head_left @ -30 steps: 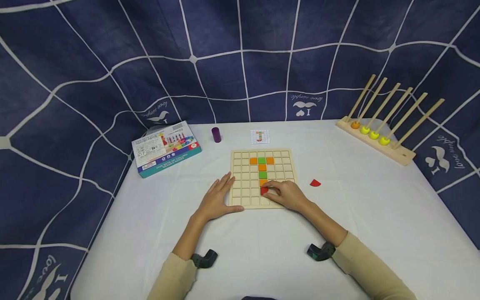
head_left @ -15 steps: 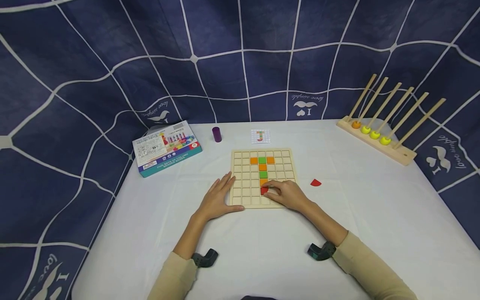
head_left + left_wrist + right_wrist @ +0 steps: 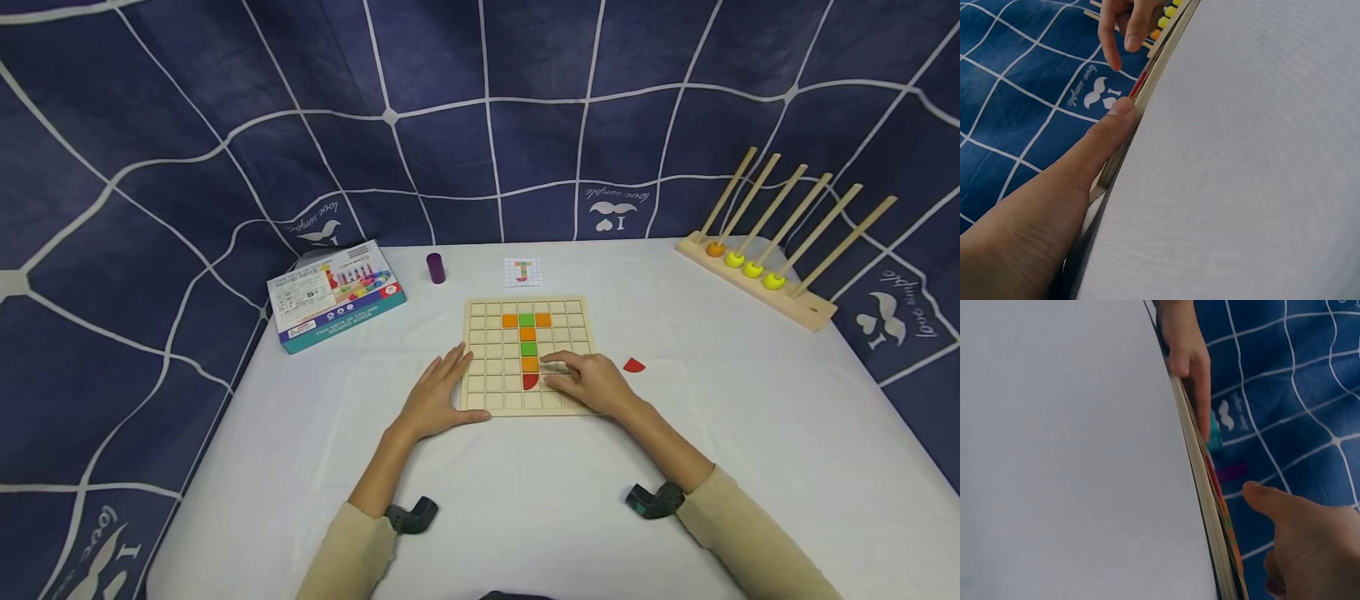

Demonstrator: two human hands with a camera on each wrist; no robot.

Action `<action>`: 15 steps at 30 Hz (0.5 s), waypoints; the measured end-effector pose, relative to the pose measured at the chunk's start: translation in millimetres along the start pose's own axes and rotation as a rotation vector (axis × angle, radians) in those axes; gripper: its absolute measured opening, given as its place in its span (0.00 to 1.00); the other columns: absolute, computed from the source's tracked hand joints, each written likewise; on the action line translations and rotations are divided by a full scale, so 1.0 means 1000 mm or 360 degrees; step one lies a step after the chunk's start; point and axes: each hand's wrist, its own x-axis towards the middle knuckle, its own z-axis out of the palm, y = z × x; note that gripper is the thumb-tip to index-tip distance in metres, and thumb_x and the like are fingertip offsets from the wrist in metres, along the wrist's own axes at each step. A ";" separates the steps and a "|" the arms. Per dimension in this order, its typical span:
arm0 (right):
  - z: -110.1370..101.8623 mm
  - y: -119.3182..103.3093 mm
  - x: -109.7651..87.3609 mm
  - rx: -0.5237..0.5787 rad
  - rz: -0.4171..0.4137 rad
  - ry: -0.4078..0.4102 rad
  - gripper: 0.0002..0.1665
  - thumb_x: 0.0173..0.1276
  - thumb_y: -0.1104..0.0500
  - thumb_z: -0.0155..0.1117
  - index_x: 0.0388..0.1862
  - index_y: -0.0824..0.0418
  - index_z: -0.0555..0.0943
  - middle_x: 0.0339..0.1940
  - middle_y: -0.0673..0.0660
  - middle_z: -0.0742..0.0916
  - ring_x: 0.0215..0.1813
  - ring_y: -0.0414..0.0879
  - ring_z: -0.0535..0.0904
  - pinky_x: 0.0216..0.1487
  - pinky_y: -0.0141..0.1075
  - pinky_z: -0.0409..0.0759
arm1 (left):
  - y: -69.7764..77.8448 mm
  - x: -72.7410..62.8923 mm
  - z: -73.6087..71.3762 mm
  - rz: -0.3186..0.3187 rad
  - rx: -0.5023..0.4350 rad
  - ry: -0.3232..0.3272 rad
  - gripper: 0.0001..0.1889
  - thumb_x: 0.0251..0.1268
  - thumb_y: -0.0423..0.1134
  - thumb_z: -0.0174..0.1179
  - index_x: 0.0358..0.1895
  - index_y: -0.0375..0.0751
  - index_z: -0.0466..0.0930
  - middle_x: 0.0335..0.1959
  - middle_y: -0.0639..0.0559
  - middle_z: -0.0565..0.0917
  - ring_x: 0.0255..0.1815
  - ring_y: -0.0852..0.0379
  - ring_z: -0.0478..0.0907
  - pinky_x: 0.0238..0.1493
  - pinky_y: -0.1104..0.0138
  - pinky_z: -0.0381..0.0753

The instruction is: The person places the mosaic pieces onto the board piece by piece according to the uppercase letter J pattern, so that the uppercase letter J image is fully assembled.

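Observation:
A wooden grid board (image 3: pixel 491 402) lies flat on the white table. In it, orange and green square tiles (image 3: pixel 528 349) form a short row with a column running down from its middle. At the column's lower end sits a red quarter-round tile (image 3: pixel 530 381). My left hand (image 3: pixel 431 400) rests at the board's left side, fingers spread, thumb along the near edge. My right hand (image 3: pixel 596 383) hovers over the right part of the board, thumb and forefinger apart with nothing between them, just right of the red tile. Another red quarter-round tile (image 3: pixel 633 365) lies on the table, right of the board.
Behind the board lies a small pattern card (image 3: pixel 522 272) with a J-like figure. A purple cylinder (image 3: pixel 436 268) and a printed box (image 3: pixel 337 296) are at the back left. At the back right stands a wooden peg rack (image 3: pixel 757 279) with orange and yellow beads.
My right hand has let go of the red tile, which now lies in its cell below the lowest orange one, and has drawn back to the right. My left hand stays put.

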 end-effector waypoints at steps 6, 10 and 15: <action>-0.024 0.017 -0.015 -0.0027 0.0043 0.0128 0.17 0.58 0.51 0.68 0.47 0.52 0.82 0.10 0.40 0.64 0.13 0.33 0.54 0.14 0.29 0.55 | 0.000 0.000 0.000 0.0006 -0.0002 -0.0005 0.58 0.38 0.77 0.56 0.72 0.44 0.53 0.74 0.52 0.48 0.73 0.59 0.43 0.71 0.64 0.40; -0.041 0.033 -0.028 -0.0097 0.0072 0.0228 0.17 0.57 0.54 0.70 0.46 0.54 0.82 0.10 0.39 0.63 0.14 0.33 0.53 0.13 0.29 0.55 | 0.001 0.000 -0.001 0.0005 -0.0006 -0.0010 0.58 0.38 0.76 0.57 0.72 0.44 0.53 0.74 0.52 0.48 0.73 0.58 0.43 0.71 0.63 0.40; -0.057 0.052 -0.043 -0.0157 0.0142 0.0279 0.18 0.54 0.55 0.72 0.46 0.54 0.82 0.10 0.42 0.63 0.14 0.33 0.52 0.14 0.29 0.54 | 0.000 0.000 -0.001 0.0016 0.0002 -0.0008 0.58 0.39 0.76 0.56 0.72 0.43 0.53 0.74 0.51 0.48 0.73 0.56 0.44 0.71 0.62 0.40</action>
